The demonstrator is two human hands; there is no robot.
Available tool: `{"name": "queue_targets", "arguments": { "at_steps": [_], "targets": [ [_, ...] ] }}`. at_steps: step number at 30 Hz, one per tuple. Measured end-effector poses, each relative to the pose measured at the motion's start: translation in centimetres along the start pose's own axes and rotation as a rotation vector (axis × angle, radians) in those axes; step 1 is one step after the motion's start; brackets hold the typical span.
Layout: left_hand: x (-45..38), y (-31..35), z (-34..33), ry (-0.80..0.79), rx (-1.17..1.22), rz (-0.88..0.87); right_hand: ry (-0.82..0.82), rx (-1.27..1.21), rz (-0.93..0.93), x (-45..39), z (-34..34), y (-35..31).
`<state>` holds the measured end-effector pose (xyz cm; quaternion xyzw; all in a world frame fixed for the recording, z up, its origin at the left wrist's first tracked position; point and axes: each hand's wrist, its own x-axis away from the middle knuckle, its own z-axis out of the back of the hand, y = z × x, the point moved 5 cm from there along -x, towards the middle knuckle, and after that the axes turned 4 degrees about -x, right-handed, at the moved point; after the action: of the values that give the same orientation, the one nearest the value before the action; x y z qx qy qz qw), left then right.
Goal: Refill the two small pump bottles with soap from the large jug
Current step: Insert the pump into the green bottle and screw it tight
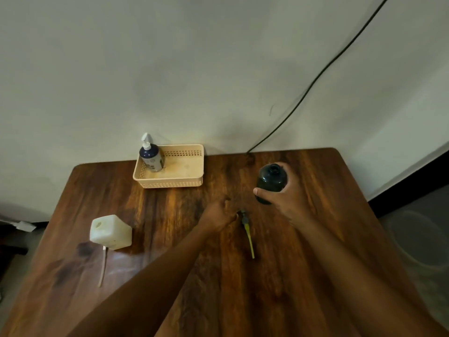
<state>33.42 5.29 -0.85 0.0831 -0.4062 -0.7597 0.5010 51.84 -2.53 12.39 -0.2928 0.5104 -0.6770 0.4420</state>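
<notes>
While the white bottle (111,231) stands open beside its 1 loose pump (103,267) and the blue pump bottle (152,155) waits in the basket (184,182), the left hand (218,215) pinches 1 pump (247,231) lying flat and the right hand (285,193) grips the open dark bottle (270,182): opening looks finished, so pouring comes next, though no jug shows; 3 bottles, 3 pumps

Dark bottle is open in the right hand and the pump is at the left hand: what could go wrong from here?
1. The dark bottle is uncapped and tilted in the right hand; any soap inside could spill on the table.
2. The pump, at the left hand, may smear soap on the wood.
3. The white jug stands open near the left forearm and could be knocked.
</notes>
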Motion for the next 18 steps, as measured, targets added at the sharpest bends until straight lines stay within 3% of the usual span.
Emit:
{"name": "queue_targets", "arguments": {
  "at_steps": [5,12,18],
  "targets": [
    [-1.6,1.0,-4.2,-0.113,0.022,0.066,0.001,0.032,-0.039,-0.3,1.9,2.4],
    [-3.5,1.7,-8.1,-0.039,-0.077,0.246,-0.003,0.056,-0.056,-0.6,2.4,4.6],
    [-4.0,2.2,-8.9,0.009,-0.204,0.228,-0.014,0.057,-0.066,-1.2,2.1,4.7]
  ]
}}
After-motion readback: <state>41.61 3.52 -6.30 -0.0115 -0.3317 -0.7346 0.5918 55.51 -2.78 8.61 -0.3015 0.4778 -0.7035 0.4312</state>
